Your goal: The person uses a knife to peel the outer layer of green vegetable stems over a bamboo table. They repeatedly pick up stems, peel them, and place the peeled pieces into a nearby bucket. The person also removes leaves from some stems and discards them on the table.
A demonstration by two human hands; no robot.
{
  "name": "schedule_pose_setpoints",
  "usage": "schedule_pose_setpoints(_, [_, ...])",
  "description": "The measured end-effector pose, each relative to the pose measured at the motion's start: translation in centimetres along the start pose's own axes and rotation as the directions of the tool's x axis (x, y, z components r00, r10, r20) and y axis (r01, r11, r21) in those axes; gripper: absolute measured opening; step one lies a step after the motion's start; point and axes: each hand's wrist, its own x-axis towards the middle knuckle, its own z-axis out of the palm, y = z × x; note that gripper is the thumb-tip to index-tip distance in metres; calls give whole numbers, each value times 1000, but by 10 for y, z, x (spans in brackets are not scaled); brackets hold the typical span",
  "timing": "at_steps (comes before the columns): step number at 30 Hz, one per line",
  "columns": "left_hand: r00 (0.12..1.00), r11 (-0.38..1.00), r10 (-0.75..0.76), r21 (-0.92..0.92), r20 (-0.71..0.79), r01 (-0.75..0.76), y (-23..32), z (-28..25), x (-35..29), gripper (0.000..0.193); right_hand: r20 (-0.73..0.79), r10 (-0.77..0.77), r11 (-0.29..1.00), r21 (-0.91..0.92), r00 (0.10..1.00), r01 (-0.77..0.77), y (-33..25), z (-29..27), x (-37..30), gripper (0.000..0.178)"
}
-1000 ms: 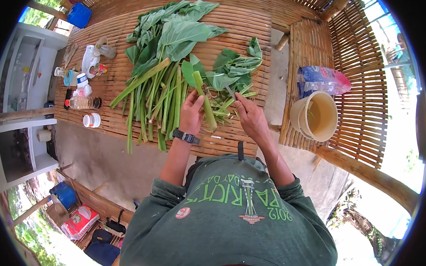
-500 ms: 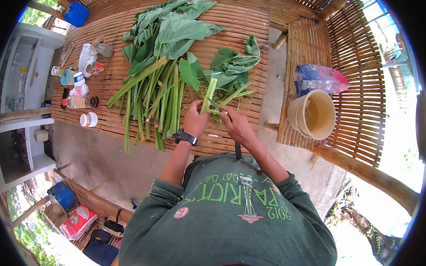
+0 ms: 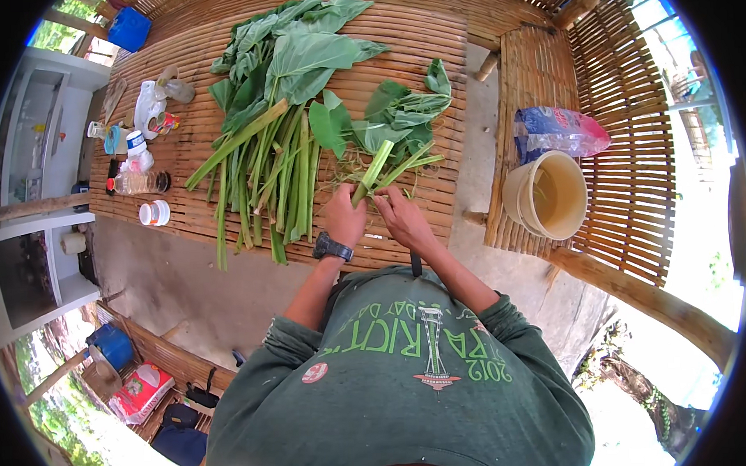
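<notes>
My left hand (image 3: 344, 214), with a dark watch on its wrist, is closed around a thick green leaf stalk (image 3: 378, 161) that points away from me. Close beside it, my right hand (image 3: 405, 221) is closed, its fingertips at the near end of the stalk. It held a small knife half a second ago; the blade is now hidden. Thin peelings (image 3: 345, 170) and slim stalks (image 3: 414, 167) lie just beyond the hands. To the left is a pile of long green stalks (image 3: 281, 183) with big leaves (image 3: 305, 63). A smaller bunch of leaves (image 3: 408, 108) lies on the right.
The bamboo-slat table (image 3: 195, 87) bears bottles, including one of amber liquid (image 3: 141, 183), and a white jar (image 3: 154, 213) on its left. On the right-hand bench (image 3: 535, 63) stand a beige bucket (image 3: 514, 195) and a blue-pink plastic bag (image 3: 558, 131).
My right hand has drawn down and closer to my left hand, toward the stalk's near end. The knife blade seen earlier between them is out of sight. The stalk leans further right.
</notes>
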Motion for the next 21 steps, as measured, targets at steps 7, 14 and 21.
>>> schedule_pose_setpoints(7, [988, 989, 150, 12, -39, -150, 2, 5, -2, 27, 70, 156, 936, 308, 985, -170, 33, 12, 37, 43])
schedule_pose_setpoints(14, [999, 871, -29, -489, 44, 47, -25, 27, 0, 38, 354, 327, 643, 597, 876, -481, 38, -10, 58, 43])
schedule_pose_setpoints(21, [941, 459, -156, -821, 301, 339, -15, -5, 12, 38, 116, 218, 935, 260, 969, -241, 34, -13, 38, 52])
